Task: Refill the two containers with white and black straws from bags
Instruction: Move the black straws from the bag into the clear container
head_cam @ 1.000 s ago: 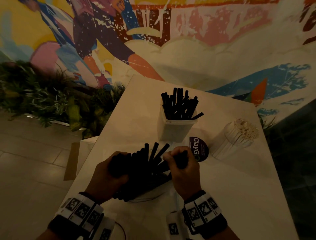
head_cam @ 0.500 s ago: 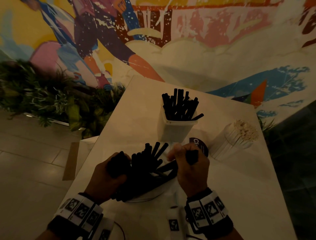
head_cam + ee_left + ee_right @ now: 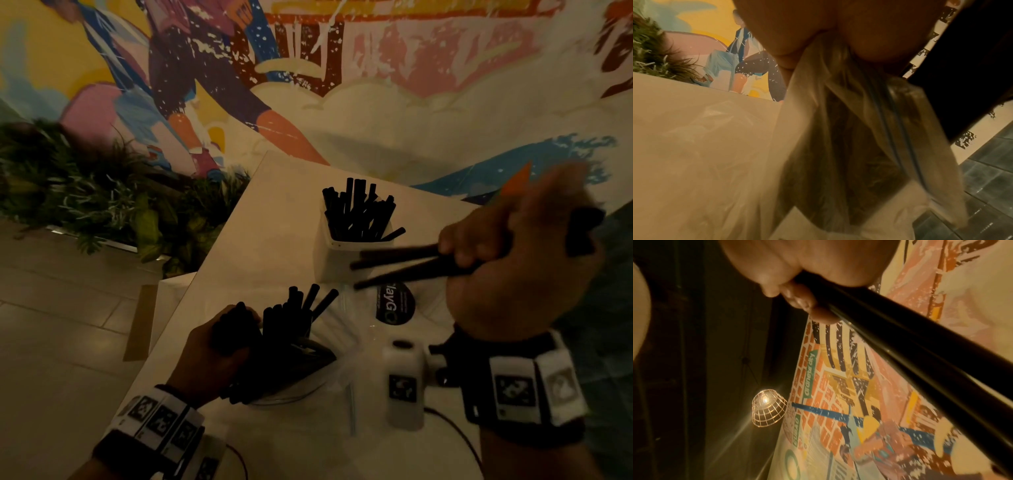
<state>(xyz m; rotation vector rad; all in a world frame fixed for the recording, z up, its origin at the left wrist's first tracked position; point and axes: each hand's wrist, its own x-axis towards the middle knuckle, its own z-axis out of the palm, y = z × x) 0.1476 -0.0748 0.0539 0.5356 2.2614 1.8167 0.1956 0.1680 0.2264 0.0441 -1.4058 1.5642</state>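
My right hand grips a few black straws, raised and lying sideways just right of the white container that stands full of black straws. In the right wrist view the curled fingers clamp the black straws. My left hand grips the clear bag of black straws on the white table. The left wrist view shows the bag's plastic bunched under the left hand. The white straws are hidden behind my right hand.
A round dark sticker lies on the table between the bag and the container. Green plants line the floor to the left of the table. A painted mural wall rises behind. A wire lamp hangs overhead.
My right hand has pulled a few black straws out of the bag and lifted them up and to the right, beside the container. The left hand stays on the bag.
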